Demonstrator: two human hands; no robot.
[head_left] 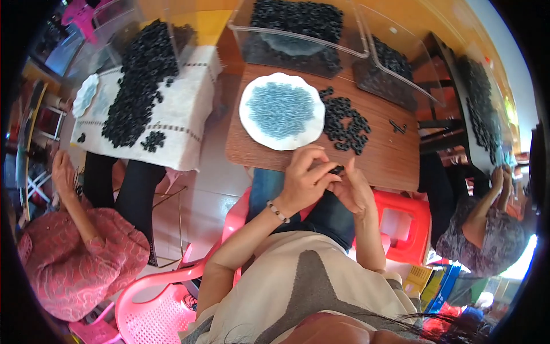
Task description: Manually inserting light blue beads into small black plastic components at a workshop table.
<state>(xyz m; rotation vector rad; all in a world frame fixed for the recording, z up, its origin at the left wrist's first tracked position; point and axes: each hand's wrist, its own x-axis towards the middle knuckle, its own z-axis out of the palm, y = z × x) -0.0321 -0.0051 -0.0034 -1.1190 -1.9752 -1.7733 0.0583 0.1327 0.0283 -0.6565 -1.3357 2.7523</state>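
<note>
nearest you is your shirt (263, 286), soft beige cloth with a grey star-like patch. one pink plastic chair (154, 309), pierced with small holes, stands at your left, and one glossy red stool (427, 223) at your right. your left hand (309, 172), with one beaded bracelet (278, 212) at its wrist, pinches one small black piece (338, 170) between thumb and fingertips. your right hand (354, 186) is half curled just beside it, thumb up; whether it grips the piece too, you cannot tell from here. the piece is dark, short and chunky, mostly covered by your fingers, and held just off the near edge of the brown wood-grain table (384, 166).

on the table sits one white plate (247, 112) with a wavy rim, spread with thin, pale blue sticks (281, 109), too many to count. right of it lies one loose heap (346, 123) of knobbly black bits, also beyond counting, and farther right a small cluster (397, 126). at the far side stand two clear plastic boxes, one wide (243, 43) and one at its right (381, 80), both holding more black bits.
</note>
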